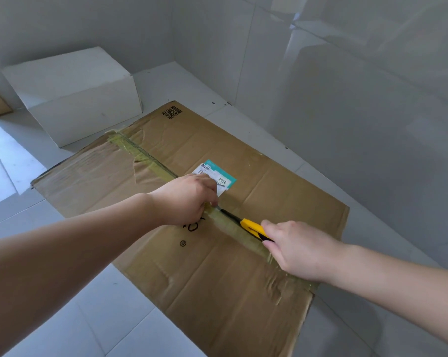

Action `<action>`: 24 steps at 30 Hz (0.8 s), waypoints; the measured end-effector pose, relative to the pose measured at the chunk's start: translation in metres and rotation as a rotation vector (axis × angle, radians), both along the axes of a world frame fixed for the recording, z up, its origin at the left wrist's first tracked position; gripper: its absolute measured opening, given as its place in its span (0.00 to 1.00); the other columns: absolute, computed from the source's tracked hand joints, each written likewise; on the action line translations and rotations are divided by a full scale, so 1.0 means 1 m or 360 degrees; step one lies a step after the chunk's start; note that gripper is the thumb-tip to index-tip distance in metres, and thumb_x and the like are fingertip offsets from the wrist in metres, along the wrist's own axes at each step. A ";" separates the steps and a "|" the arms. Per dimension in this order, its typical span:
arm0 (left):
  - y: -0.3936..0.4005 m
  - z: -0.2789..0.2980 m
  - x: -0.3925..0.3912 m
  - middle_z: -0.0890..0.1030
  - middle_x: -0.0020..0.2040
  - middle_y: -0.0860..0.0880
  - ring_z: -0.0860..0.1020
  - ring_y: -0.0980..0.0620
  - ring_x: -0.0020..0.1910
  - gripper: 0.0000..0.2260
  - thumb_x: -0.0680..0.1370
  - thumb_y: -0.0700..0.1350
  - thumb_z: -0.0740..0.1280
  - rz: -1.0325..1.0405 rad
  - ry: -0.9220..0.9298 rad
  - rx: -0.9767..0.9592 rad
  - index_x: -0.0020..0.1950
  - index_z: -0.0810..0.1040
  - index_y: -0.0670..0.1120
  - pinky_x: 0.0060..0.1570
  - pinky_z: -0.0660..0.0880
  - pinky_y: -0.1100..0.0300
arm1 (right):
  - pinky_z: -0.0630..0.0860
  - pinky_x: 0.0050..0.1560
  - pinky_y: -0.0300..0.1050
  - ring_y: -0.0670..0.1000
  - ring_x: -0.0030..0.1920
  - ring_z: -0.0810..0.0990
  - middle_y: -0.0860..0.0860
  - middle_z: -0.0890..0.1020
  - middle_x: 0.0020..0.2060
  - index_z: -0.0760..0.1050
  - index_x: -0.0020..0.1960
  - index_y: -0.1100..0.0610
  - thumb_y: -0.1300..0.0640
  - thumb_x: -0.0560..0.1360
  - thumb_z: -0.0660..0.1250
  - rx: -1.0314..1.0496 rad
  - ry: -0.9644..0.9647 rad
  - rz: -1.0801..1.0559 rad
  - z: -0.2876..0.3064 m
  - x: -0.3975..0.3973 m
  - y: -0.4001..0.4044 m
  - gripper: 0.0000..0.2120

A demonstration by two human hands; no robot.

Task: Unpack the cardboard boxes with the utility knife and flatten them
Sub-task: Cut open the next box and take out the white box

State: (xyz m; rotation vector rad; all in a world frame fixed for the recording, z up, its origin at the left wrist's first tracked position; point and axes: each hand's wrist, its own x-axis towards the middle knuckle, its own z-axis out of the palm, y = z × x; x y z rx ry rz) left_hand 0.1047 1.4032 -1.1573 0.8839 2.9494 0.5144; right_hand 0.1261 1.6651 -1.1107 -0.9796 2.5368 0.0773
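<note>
Cutting: we run the utility knife [253,228] along the tape seam [150,158] of the cardboard box [217,279], lying on the floor [114,318].
Right hand [297,248]: fingers wrapped round the knife handle, steering.
Left hand [189,199]: curled, pressing the seam beside the blade, steadying the box.
White box [73,96]: beyond the cardboard box, waiting.

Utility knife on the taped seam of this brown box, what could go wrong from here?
1. The left hand rests on the taped seam right at the tip of the utility knife; if the blade runs forward or slips, it could cut those fingers.
2. The right hand holds only the rear of the handle, so its hold may give little control if the tape snags.
3. The brown box lies on smooth floor tiles and may slide under pressure.
</note>
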 end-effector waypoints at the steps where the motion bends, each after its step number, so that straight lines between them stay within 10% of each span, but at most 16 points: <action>1: 0.003 0.000 0.000 0.80 0.47 0.49 0.77 0.44 0.49 0.19 0.65 0.36 0.58 -0.0016 0.0018 0.0003 0.48 0.84 0.47 0.52 0.76 0.51 | 0.71 0.37 0.49 0.57 0.40 0.76 0.53 0.78 0.44 0.66 0.55 0.55 0.49 0.82 0.53 0.0020 -0.0005 -0.0008 0.001 0.001 0.004 0.10; 24: 0.056 -0.003 0.009 0.79 0.43 0.49 0.77 0.46 0.43 0.21 0.65 0.41 0.51 -0.0326 -0.0006 0.0098 0.44 0.83 0.46 0.43 0.76 0.58 | 0.64 0.38 0.46 0.53 0.40 0.71 0.48 0.72 0.42 0.64 0.61 0.54 0.48 0.82 0.50 0.0119 0.0000 -0.0037 0.006 0.030 0.068 0.13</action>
